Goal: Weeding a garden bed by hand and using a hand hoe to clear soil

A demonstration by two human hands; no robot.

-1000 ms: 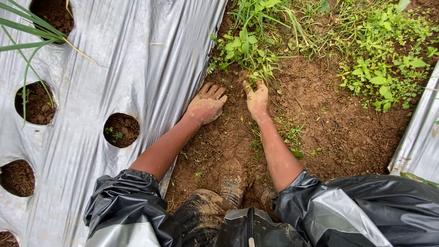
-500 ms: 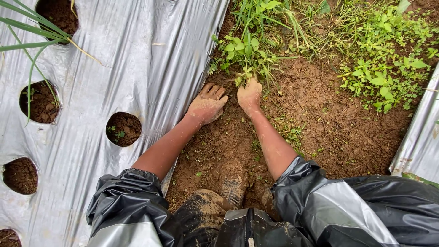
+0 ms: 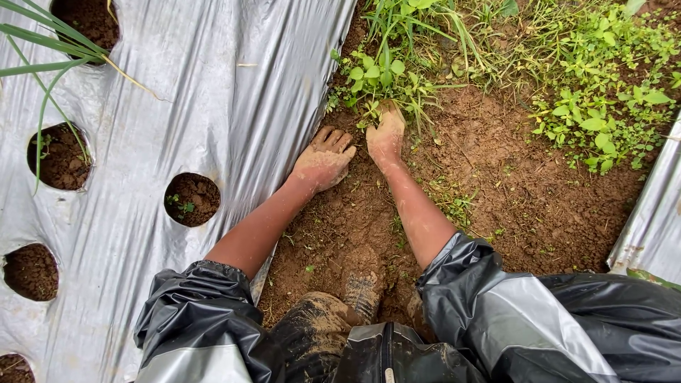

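Weed: low green leafy weed clump (image 3: 379, 74), upper centre of frame, stems spreading upward.
Right hand (image 3: 385, 136): muddy, fingers closed around the clump's base.
Left hand (image 3: 323, 159): fingers spread flat on brown soil (image 3: 496, 191), beside silver plastic mulch sheet (image 3: 213, 106).

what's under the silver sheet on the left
Brown soil shows through the round holes cut in the sheet; one hole holds a long-leaved plant. Between the holes the ground is covered. The left hand rests on soil at its edge.
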